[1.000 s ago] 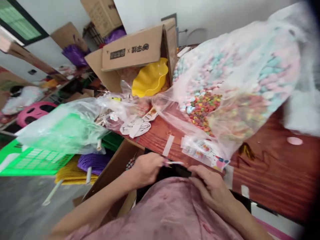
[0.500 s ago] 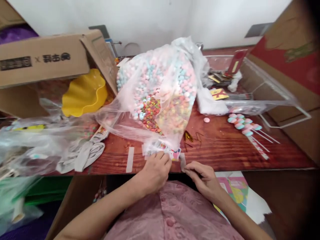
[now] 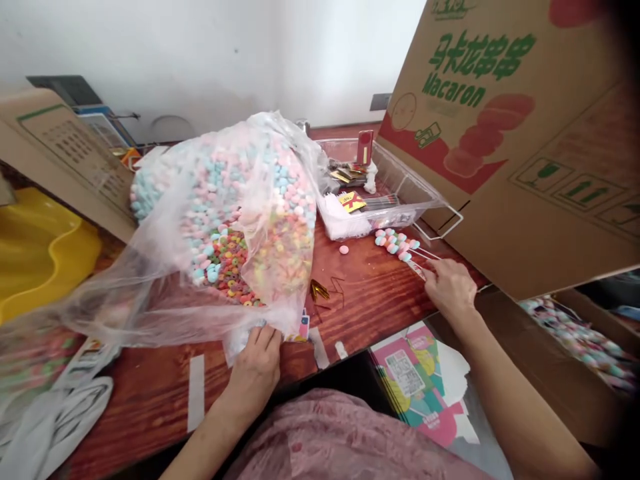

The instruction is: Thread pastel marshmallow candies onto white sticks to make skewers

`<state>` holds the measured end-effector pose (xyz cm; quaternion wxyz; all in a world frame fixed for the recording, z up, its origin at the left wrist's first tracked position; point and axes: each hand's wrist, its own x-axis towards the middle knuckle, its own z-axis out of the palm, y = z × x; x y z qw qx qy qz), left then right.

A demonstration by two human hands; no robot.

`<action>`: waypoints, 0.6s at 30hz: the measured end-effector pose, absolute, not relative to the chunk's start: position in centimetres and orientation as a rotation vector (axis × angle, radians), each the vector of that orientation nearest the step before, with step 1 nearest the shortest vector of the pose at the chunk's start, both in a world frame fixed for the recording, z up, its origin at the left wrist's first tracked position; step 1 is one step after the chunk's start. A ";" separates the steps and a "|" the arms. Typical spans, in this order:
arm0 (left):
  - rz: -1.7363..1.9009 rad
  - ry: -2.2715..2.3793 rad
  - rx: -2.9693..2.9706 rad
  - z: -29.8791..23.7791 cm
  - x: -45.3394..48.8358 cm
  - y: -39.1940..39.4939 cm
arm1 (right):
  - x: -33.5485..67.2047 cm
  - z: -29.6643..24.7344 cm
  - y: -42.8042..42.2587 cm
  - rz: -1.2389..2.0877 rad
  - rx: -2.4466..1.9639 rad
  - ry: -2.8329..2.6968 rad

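My right hand (image 3: 451, 291) is at the table's right side, its fingers closed about the stick ends of several marshmallow skewers (image 3: 395, 244). Pink, blue and white marshmallows sit on those thin white sticks, lying on the table. Near the front edge, my left hand (image 3: 257, 363) has curled fingers pressed on a small clear plastic packet (image 3: 234, 343); its printed end shows just right of the hand. A big clear bag (image 3: 165, 267) full of pink and blue marshmallows and small coloured candy rings (image 3: 231, 261) lies beyond my left hand.
One loose pink marshmallow (image 3: 344, 250) and gold twist ties (image 3: 319, 290) lie mid-table. A clear plastic tray (image 3: 395, 217) holds small packets and sticks. Cardboard boxes stand right (image 3: 480, 133) and left (image 3: 75, 160), with a yellow wavy-edged container (image 3: 55, 260). Tape strips (image 3: 196, 393) stick near the front edge.
My right hand has left the tape strip at the front edge and reached right to the skewers. My left hand stays at the packet. The view has turned right.
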<state>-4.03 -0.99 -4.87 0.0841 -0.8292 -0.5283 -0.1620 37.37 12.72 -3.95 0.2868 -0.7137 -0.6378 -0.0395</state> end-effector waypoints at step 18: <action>-0.792 -1.899 -2.512 -4.3 -5.2 -1.1 | 35.1 -0.6 8.6 0.247 -1.582 -1.990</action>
